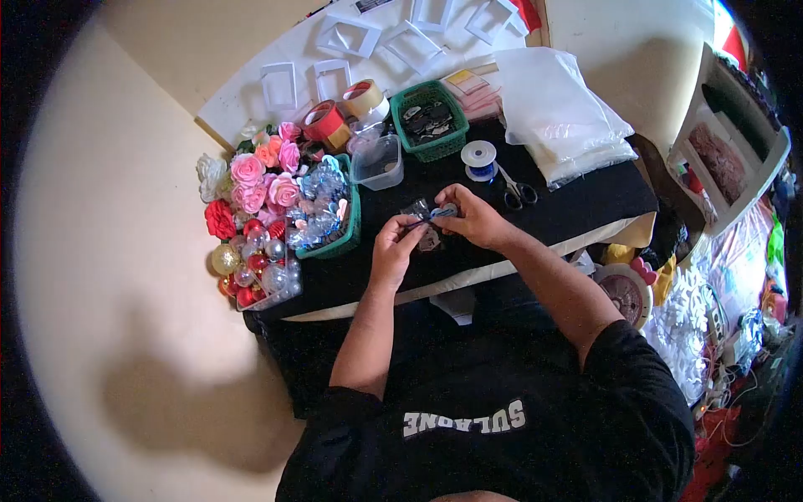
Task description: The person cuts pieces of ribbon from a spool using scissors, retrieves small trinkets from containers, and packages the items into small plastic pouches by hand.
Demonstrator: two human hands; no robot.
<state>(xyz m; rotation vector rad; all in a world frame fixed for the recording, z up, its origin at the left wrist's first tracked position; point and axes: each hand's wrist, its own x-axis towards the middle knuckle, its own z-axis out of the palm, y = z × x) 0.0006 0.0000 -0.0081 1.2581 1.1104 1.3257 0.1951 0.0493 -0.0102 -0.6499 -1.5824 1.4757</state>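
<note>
My left hand (396,244) and my right hand (471,219) meet over the front part of the black-covered table (510,243). Between their fingers is a small clear plastic packet (416,209) with a bluish piece (446,210) at its right side. The fingers of both hands are pinched together on it. Just below the fingertips lies a small pale item (429,240), partly hidden. A spool of blue ribbon (479,159) and scissors (519,194) lie beyond my right hand.
Left: green basket (355,219) of wrapped pieces, artificial roses (248,170), shiny balls (274,279). Behind: clear tub (378,164), tape rolls (323,121), green basket (401,124) of dark pieces, white frames (411,47). Right: plastic bags (562,109).
</note>
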